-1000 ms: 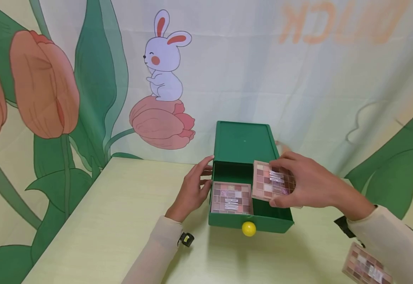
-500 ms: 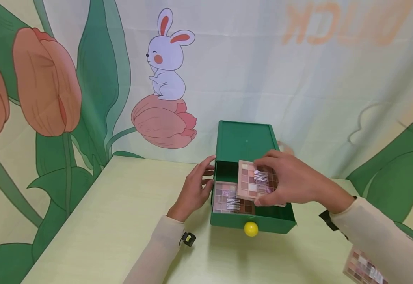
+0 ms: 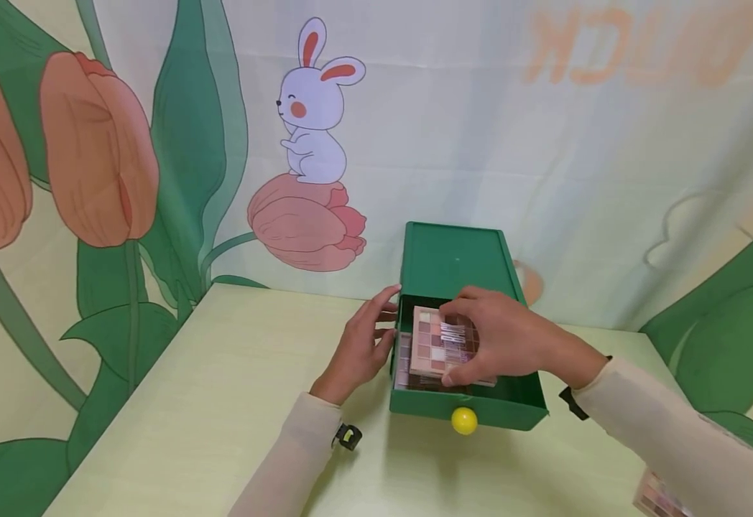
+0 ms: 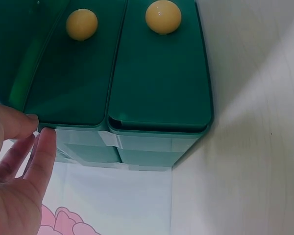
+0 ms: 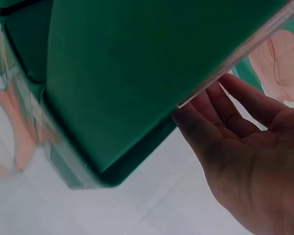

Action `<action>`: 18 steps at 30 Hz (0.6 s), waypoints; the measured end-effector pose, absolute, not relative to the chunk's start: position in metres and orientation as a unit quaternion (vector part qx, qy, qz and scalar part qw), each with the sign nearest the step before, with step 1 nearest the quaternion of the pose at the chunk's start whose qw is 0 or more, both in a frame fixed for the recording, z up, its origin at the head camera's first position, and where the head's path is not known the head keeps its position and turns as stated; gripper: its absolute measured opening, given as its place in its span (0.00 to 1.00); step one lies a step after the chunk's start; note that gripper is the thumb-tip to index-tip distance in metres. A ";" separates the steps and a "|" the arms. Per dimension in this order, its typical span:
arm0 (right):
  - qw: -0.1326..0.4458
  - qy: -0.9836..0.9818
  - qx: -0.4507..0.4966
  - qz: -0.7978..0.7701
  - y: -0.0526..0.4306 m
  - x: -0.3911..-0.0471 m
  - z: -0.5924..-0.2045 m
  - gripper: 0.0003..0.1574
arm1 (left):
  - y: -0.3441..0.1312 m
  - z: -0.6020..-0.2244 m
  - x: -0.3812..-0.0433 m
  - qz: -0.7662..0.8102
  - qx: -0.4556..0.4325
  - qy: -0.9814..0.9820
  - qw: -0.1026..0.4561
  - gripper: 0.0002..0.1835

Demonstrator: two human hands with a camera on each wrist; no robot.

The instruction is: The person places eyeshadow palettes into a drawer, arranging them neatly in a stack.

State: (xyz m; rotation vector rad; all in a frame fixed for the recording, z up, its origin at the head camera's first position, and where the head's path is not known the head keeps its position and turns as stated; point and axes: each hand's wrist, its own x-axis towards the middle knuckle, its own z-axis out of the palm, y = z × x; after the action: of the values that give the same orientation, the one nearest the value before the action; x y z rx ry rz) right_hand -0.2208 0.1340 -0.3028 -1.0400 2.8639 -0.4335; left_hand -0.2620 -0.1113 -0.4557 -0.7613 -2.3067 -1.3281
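My right hand (image 3: 512,334) pinches an eyeshadow palette (image 3: 425,341) by its edges, thumb at the near edge and fingers at the far one. The palette is over the left part of a pulled-out green drawer (image 3: 415,402). Beneath it, a second eyeshadow palette (image 3: 404,366) lies in the drawer, mostly covered. My left hand (image 3: 353,352) rests against the drawer unit's left side with its fingers fairly straight. In the left wrist view its thumb (image 4: 27,122) touches the unit's edge below the open drawer. The right wrist view shows the held palette's thin clear edge (image 5: 210,83).
The green drawer unit (image 3: 457,255) stands against a printed cloth backdrop. A yellow ball knob (image 3: 464,421) is on the open drawer's front, and two shut drawers (image 4: 159,73) show below. Another palette (image 3: 654,497) lies on the table (image 3: 221,402) at the lower right, partly behind the right sleeve.
My right hand has carried the palette leftward across the drawer, from its right side to above the palette lying inside, and slightly lower. My left hand has stayed at the unit's side.
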 end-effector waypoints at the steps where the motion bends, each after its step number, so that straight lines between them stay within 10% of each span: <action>1: 0.032 0.929 -0.341 -0.139 0.132 -0.221 -0.304 0.55 | -0.111 -0.455 -0.262 -0.472 -0.269 -0.819 0.184 0.46; 18: 0.029 0.925 -0.363 -0.109 0.117 -0.224 -0.325 0.49 | -0.111 -0.452 -0.261 -0.473 -0.257 -0.826 0.167 0.45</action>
State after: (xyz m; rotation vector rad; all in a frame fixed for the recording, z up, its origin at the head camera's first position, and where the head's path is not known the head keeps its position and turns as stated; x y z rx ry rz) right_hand -0.2238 0.1168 -0.3247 -1.1199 2.8541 -0.3350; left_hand -0.2610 -0.1115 -0.4519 -0.7300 -2.3503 -1.3465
